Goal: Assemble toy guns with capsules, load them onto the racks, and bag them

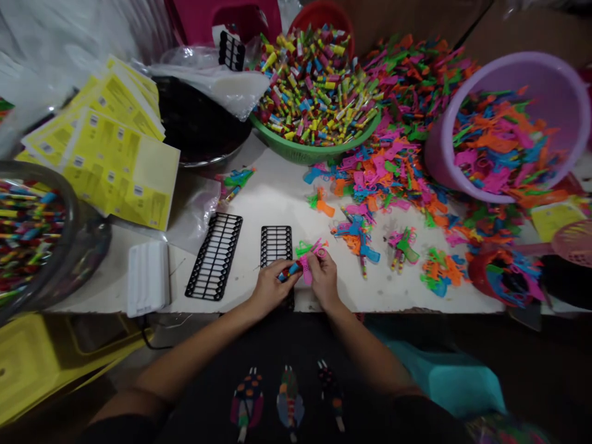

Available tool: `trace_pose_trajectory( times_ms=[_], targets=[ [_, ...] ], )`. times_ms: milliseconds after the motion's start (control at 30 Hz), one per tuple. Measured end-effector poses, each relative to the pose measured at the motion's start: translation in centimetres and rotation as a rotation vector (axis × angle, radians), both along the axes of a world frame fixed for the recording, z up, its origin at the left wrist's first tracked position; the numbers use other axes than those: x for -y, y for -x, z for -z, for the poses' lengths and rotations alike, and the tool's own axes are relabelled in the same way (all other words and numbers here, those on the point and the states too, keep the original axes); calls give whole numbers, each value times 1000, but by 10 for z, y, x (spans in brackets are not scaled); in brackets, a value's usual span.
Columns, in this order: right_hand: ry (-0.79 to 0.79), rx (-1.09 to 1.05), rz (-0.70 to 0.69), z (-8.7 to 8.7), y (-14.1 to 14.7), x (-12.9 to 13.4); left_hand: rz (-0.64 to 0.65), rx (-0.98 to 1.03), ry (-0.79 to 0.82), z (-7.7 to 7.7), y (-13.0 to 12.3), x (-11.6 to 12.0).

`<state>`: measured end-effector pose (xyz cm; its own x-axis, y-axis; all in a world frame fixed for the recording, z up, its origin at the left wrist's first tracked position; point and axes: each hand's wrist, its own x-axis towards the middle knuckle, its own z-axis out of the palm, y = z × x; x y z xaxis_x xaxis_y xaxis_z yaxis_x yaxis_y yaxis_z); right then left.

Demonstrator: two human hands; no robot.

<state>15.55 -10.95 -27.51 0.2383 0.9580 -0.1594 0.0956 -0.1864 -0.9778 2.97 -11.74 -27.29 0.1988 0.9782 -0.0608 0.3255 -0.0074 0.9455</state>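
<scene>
By the left hand [276, 285], held narrow, a blue-and-red tube [290, 271] is gripped; by the right hand [325, 282], also narrow, a pink toy gun [306, 271] is pinched against the tube, above the table's front edge, with a green piece [303, 248] showing just beyond; a black rack [276, 239] is partly covered by the left hand. The green basket [308, 150] is heaped with small multicoloured tubes; similar tubes are held in the dark see-through tub [70, 213] at far left; the purple bucket [439, 148], tipped towards the table, is partly filled with pink, orange, blue and green toy guns; more such pieces are contained in the small red container [481, 280] near the right end. Yellow printed sheets [124, 166] are stacked beside a black basin [198, 126]; barcodes are seen on them, but the print is too small to be read.
</scene>
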Motion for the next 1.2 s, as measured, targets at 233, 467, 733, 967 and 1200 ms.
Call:
trace_pose_trajectory(
  times_ms=[233, 467, 733, 967, 1200],
  targets=[
    [-37, 606, 71, 10, -93, 3, -200, 61, 337, 7, 8, -14],
    [286, 780, 262, 15, -182, 25, -113, -53, 290, 20, 23, -20],
    [-21, 1295, 101, 8, -152, -23, -130, 116, 381, 12, 12, -19],
    [-38, 1173, -409, 10, -91, -44, -103, 207, 436, 0, 15, -19],
    [-32, 366, 62, -9, -53, -37, -39, 274, 484, -14, -1, -17]
  ],
)
